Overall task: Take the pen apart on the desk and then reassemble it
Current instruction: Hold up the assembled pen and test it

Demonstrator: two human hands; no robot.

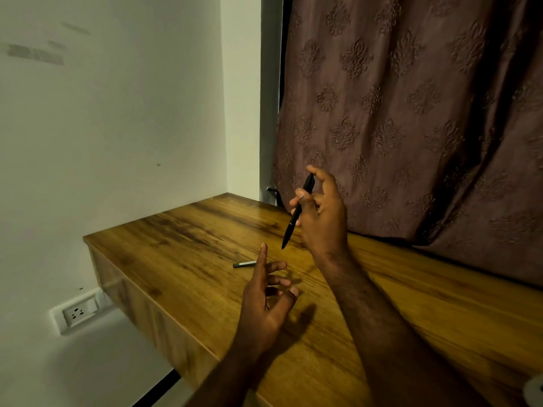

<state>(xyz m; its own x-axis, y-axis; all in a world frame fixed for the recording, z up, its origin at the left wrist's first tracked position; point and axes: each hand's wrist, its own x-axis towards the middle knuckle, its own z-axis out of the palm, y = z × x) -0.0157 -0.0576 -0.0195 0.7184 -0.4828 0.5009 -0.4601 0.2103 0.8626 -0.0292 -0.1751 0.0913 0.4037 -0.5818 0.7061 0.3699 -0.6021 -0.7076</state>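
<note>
My right hand (321, 210) holds a black pen (297, 214) above the wooden desk (182, 259), thumb and fingers pinching its upper half, the tip pointing down and to the left. My left hand (266, 298) hovers over the desk with fingers spread and nothing in it. A short dark pen piece (243, 264) lies flat on the desk just beyond my left fingertips, partly hidden behind them.
A patterned brown curtain (411, 113) hangs behind the desk on the right. A white wall with a power socket (77, 313) lies to the left, below the desk's left edge. A pale round object (535, 392) shows at the bottom right corner.
</note>
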